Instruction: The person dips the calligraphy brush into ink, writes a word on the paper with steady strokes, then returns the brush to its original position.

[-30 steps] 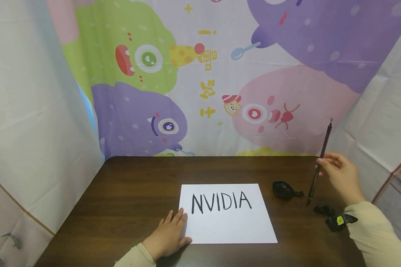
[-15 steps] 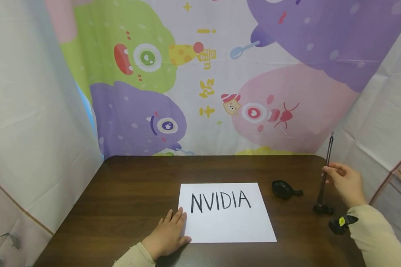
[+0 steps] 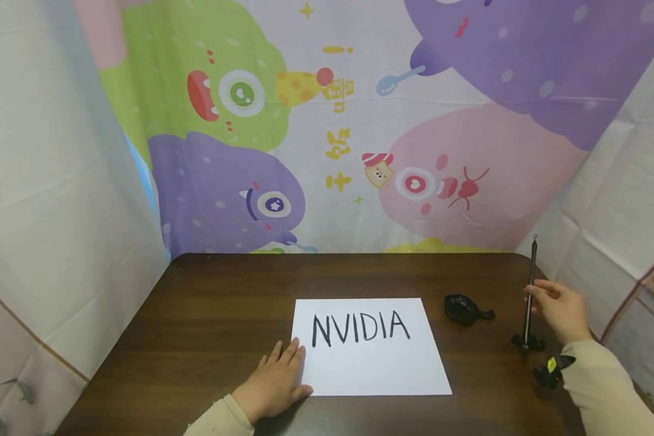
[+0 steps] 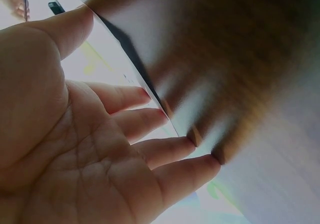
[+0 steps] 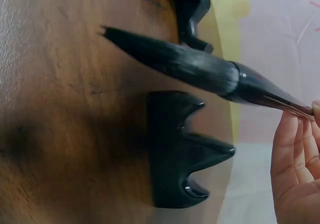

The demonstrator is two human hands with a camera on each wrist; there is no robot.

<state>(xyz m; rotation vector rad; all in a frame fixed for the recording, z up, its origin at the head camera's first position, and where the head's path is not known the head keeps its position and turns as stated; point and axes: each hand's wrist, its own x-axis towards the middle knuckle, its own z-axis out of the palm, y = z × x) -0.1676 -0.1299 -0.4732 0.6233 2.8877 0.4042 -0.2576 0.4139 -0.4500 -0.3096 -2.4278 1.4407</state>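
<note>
My right hand [image 3: 562,309] pinches a calligraphy brush [image 3: 531,272] by its dark handle between thumb and fingers. The brush stands nearly upright, tip down, in the head view. In the right wrist view its black, inky bristles [image 5: 170,58] hang apart from the tabletop, near a black peaked brush rest [image 5: 167,144]. My left hand [image 3: 272,381] lies with spread, straight fingers over the left edge of a white sheet of paper [image 3: 381,372]. "NVIDIA" is written on that sheet in black strokes. From the left wrist, the palm and fingers [image 4: 175,151] show against the paper.
A black gourd-shaped dish [image 3: 462,309] sits on the brown wooden table [image 3: 207,315], right of the paper. Beside the right sleeve is a black wrist device [image 3: 548,372] with a yellow mark. Behind the table hangs a cartoon-printed curtain [image 3: 349,230].
My right hand has brought the brush down and right, from beside the black dish to over the brush rest. The brush has become more upright. My left hand and the paper have stayed put.
</note>
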